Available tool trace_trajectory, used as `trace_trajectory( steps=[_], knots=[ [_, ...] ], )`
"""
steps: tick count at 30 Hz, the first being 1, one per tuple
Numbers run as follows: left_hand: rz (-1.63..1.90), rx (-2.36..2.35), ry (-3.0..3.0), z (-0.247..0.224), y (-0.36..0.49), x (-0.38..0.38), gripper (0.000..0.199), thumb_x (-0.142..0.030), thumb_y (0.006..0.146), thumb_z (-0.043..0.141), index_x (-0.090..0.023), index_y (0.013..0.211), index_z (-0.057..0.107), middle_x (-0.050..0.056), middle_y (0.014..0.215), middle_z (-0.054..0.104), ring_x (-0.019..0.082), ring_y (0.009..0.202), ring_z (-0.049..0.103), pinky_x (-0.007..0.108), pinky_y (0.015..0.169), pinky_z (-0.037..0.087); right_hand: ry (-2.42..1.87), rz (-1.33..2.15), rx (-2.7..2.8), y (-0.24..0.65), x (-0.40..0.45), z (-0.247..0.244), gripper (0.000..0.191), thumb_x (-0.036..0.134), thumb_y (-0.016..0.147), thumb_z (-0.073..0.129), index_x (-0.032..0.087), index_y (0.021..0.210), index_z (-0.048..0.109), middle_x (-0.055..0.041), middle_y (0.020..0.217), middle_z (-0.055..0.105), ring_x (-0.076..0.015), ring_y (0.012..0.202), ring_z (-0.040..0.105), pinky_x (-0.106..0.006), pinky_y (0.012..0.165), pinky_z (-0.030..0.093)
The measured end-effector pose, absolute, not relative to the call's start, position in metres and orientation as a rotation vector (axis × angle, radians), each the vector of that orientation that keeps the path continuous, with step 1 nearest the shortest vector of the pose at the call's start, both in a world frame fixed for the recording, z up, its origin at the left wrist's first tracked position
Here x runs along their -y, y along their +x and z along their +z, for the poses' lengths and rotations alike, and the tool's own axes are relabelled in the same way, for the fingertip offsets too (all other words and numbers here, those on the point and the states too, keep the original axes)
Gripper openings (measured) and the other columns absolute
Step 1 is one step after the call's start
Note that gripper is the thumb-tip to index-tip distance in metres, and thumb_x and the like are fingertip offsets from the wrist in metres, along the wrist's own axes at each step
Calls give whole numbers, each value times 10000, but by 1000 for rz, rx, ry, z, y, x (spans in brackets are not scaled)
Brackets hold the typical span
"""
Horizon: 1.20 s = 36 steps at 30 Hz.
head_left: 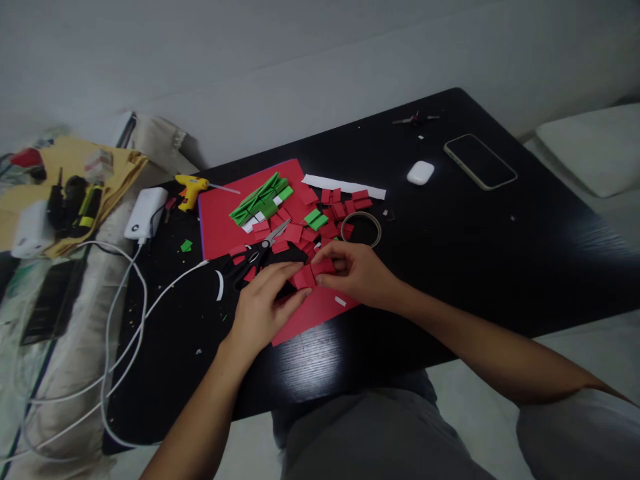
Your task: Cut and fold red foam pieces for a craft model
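Note:
Over a red sheet of paper (300,327), my left hand (260,303) pinches a folded red paper piece (303,277) between thumb and fingers. My right hand (364,272) grips another red paper piece (324,267), and the two pieces meet edge to edge. Whether they are joined I cannot tell. Just beyond my hands lies a pile of folded red pieces (339,211) with a green folded piece (316,219) among them. Black-handled scissors (265,245) rest beside my left hand, partly over the red pieces. A roll of tape (379,233) sits close behind my right hand.
Green paper strips (260,200) lie on a second red sheet (215,233). A yellow glue gun (191,191), white power bank (146,212) and cables (145,300) are at left. A white strip (345,186), earbud case (421,173) and phone (480,161) lie farther right.

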<state>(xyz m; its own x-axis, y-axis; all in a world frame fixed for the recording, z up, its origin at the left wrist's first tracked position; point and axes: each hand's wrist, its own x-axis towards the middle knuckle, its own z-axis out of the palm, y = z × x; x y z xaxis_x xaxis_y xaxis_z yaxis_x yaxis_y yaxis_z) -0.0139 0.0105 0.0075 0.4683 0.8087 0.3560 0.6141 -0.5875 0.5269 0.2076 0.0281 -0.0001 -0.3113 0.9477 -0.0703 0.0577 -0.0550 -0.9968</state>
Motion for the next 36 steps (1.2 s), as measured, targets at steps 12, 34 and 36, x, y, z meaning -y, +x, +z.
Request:
trace_trajectory(
  steps=[12, 34, 36],
  knots=[
    [839, -1206, 2407, 6, -15, -11, 377, -299, 910, 745, -175, 1256, 662, 122, 1214, 729, 234, 1115, 705, 399, 967, 609, -1114, 1482, 1430, 207, -28, -1, 224, 181, 746, 707, 174, 970, 700, -33, 928, 744, -175, 780, 727, -293, 729, 576],
    [847, -1205, 2422, 7, -14, -11, 361, -289, 911, 738, -175, 1245, 661, 122, 1200, 725, 236, 1113, 704, 392, 963, 606, -1116, 1481, 1444, 208, -28, 1, 221, 182, 751, 746, 191, 968, 704, -30, 950, 758, -181, 820, 734, -295, 749, 599],
    [841, -1207, 2423, 8, -14, -11, 357, -289, 910, 739, -179, 1240, 660, 117, 1192, 727, 234, 1111, 704, 389, 959, 607, -1112, 1491, 1440, 208, -28, 1, 220, 186, 756, 746, 189, 972, 703, -30, 949, 757, -181, 818, 734, -295, 747, 600]
  ],
)
